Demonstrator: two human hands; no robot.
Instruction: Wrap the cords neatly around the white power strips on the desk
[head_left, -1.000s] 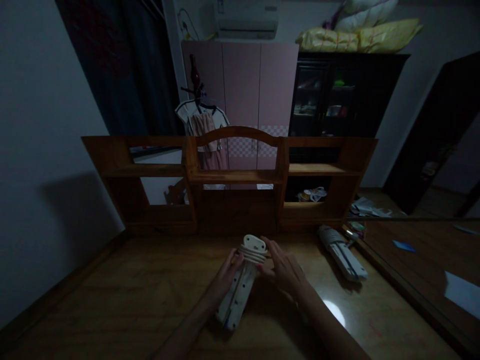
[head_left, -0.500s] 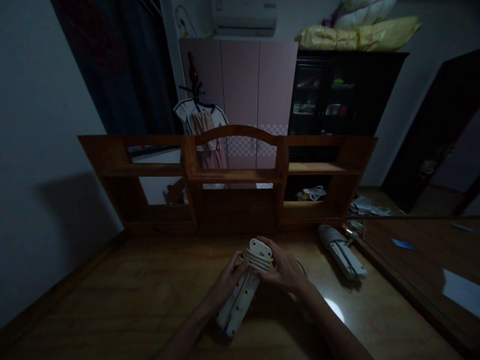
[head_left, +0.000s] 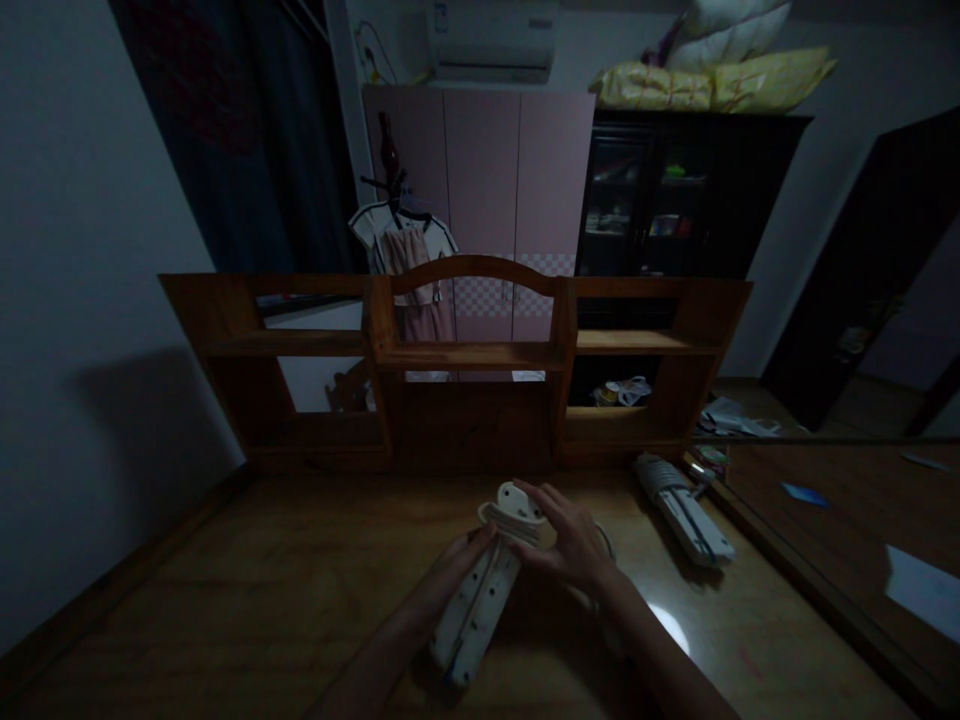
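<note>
A white power strip (head_left: 475, 615) slants over the desk in front of me, its far end raised toward the shelf. Its pale cord (head_left: 519, 528) is wound in several turns round that far end. My left hand (head_left: 456, 568) grips the strip's left side, the thumb lying by the cord turns. On the other side, my right hand (head_left: 568, 540) curls over the wound cord, thumb below and fingers at the strip's tip. More of the cord hangs behind my right wrist, partly hidden by the forearm.
A second power strip (head_left: 696, 525) with wrapped grey cord lies on the desk to the right. The wooden shelf unit (head_left: 472, 355) stands along the desk's back edge. Past a raised ledge at the right are a white paper (head_left: 922, 590) and a blue card (head_left: 804, 494).
My left fingers have slid slightly down beside the wound cord, and a cord loop now sticks out at the left. My right fingers have lifted a little. The strip stays nearly in place.
</note>
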